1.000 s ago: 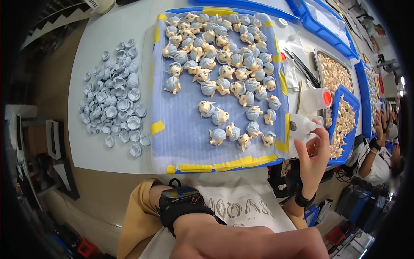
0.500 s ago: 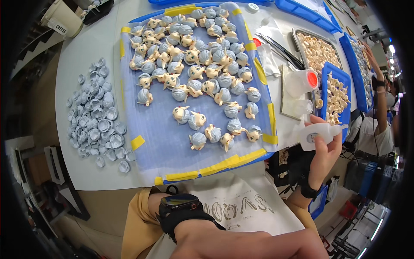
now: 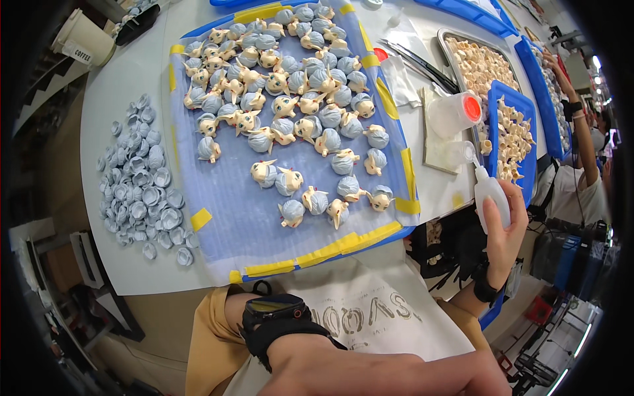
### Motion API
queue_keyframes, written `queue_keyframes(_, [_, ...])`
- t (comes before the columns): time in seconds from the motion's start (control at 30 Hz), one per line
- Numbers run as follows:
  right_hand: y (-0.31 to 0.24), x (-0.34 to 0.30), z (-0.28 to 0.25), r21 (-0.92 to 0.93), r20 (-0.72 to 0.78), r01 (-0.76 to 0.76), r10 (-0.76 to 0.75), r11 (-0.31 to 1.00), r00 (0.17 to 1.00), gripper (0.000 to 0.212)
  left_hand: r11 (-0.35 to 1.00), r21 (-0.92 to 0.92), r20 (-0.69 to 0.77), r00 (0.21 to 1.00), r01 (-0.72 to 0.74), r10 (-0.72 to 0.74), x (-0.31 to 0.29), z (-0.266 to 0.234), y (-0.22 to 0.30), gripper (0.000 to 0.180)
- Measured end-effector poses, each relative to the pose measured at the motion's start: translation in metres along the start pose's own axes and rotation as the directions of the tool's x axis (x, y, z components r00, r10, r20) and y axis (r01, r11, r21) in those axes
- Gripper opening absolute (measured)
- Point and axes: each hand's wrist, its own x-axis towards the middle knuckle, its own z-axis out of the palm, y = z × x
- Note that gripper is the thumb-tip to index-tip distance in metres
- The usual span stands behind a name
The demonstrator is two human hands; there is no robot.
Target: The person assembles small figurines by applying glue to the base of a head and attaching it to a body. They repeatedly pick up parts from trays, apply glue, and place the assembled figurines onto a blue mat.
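My right hand [image 3: 503,221] is wrapped round a white squeeze bottle [image 3: 492,198] at the table's right edge. Its thin nozzle points away from me, the tip right beside a small clear cup [image 3: 457,154]. My left forearm [image 3: 350,373] crosses the lower edge, a black band with a device [image 3: 277,313] at its wrist; the left hand's fingers are hidden. Many doll heads [image 3: 284,105] with pale blue hair and pointed ears cover much of a blue cloth-lined tray [image 3: 228,224] edged with yellow tape. None is in my hands.
Pale blue hollow pieces [image 3: 142,178] lie piled at left. At right are a clear container with a red lid [image 3: 456,113], black tweezers [image 3: 422,66], a metal tray [image 3: 444,41] and a blue basket [image 3: 533,109] of beige parts. Another person's arm [image 3: 574,112] reaches in beyond.
My right hand has turned the bottle: its nozzle pointed right and now points away from me, by the small cup. The whole view has shifted slightly. The doll heads keep their places.
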Motion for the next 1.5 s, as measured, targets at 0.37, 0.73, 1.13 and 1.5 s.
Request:
queue_keyframes(0.37, [-0.016,0.012,-0.004,-0.054,0.063,0.05,-0.046,0.997,0.997,0.026,1.0,-0.005,-0.022,0.999,-0.025,0.025,0.004,0.001,-0.002,0.101])
queue_keyframes(0.73, [-0.018,0.016,-0.003,-0.07,0.065,0.057,-0.052,0.996,0.997,0.026,0.984,-0.111,-0.127,0.984,-0.141,0.127,0.012,0.01,-0.004,0.103])
queue_keyframes(1.13, [-0.018,0.013,-0.003,-0.062,0.049,0.04,-0.037,0.997,0.998,0.024,1.0,0.007,-0.007,1.0,0.007,-0.007,0.005,-0.005,0.004,0.105])
queue_keyframes(1.5, [-0.019,0.011,-0.005,-0.043,0.051,0.021,-0.019,0.999,0.998,0.025,0.999,-0.033,-0.041,0.999,-0.002,0.001,0.007,0.001,-0.001,0.108])
